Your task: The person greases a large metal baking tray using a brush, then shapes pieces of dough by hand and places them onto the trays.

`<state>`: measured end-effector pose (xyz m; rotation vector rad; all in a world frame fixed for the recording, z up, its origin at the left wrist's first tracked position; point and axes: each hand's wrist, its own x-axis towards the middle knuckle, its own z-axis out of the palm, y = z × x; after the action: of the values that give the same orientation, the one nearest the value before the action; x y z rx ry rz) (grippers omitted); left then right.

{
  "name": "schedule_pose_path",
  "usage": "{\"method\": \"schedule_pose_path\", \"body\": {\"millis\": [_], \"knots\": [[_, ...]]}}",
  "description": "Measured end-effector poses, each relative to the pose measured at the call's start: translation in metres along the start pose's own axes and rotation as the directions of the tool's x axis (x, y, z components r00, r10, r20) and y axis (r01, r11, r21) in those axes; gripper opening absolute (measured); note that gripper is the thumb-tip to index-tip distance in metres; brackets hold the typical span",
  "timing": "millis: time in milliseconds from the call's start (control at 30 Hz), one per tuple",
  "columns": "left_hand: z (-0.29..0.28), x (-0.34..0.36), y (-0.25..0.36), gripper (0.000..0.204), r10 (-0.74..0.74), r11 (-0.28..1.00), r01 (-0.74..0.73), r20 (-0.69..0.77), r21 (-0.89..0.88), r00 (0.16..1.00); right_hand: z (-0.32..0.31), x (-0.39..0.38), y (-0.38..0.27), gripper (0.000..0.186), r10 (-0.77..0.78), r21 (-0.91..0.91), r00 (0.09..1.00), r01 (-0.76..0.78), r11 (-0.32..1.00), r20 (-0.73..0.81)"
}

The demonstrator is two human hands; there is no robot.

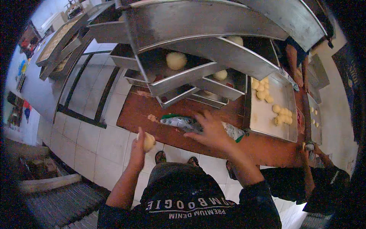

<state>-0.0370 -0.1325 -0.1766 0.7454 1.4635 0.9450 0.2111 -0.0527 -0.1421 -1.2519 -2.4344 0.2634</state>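
My left hand [137,152] is closed around a pale ball of dough [149,143], held off the table's near edge above the tiled floor. My right hand [210,130], its fingers spread, is over a clear plastic bag with green edges [176,121] lying on the reddish-brown table [139,108]. Whether it touches the bag I cannot tell. Beyond the bag, metal trays [187,74] are stacked crosswise, with a large dough ball [176,60] showing in one gap and a smaller one [220,74] in another.
Right of the stack lies a shallow metal tray [263,118] with several small dough balls [282,115]. Co-workers' arms [292,61] and hands [306,150] are along the right side. A dark-framed rack [85,87] and more trays [57,45] stand at left.
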Motion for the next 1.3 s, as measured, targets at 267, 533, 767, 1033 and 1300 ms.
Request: {"method": "schedule_pose_path", "body": {"millis": [267, 533, 767, 1033, 1300], "knots": [[-0.016, 0.005, 0.008, 0.033, 0.272, 0.945, -0.266, -0.004, 0.190, 0.962, 0.068, 0.024, 0.012, 0.066, 0.301, -0.015, 0.921, -0.307, 0.951, 0.247], [0.039, 0.037, 0.014, 0.028, 0.328, 0.945, -0.324, -0.173, 0.050, 0.929, 0.055, 0.010, 0.029, 0.043, 0.308, 0.515, 0.926, -0.378, 0.769, 0.219], [0.072, 0.058, -0.016, 0.026, 0.271, 0.949, -0.248, -0.098, 0.196, 0.958, 0.079, 0.004, 0.043, 0.046, 0.190, 0.563, 0.962, -0.269, 0.782, 0.195], [0.029, 0.067, -0.021, 0.033, 0.216, 0.860, -0.148, 0.085, -0.489, 0.973, 0.073, 0.014, 0.033, 0.052, 0.141, 0.424, 0.982, -0.182, 0.887, 0.126], [0.043, 0.061, -0.028, 0.048, 0.272, 0.903, -0.192, 0.167, -0.384, 0.948, 0.072, 0.013, 0.032, 0.047, 0.135, 0.172, 0.971, -0.170, 0.970, 0.198]]}}
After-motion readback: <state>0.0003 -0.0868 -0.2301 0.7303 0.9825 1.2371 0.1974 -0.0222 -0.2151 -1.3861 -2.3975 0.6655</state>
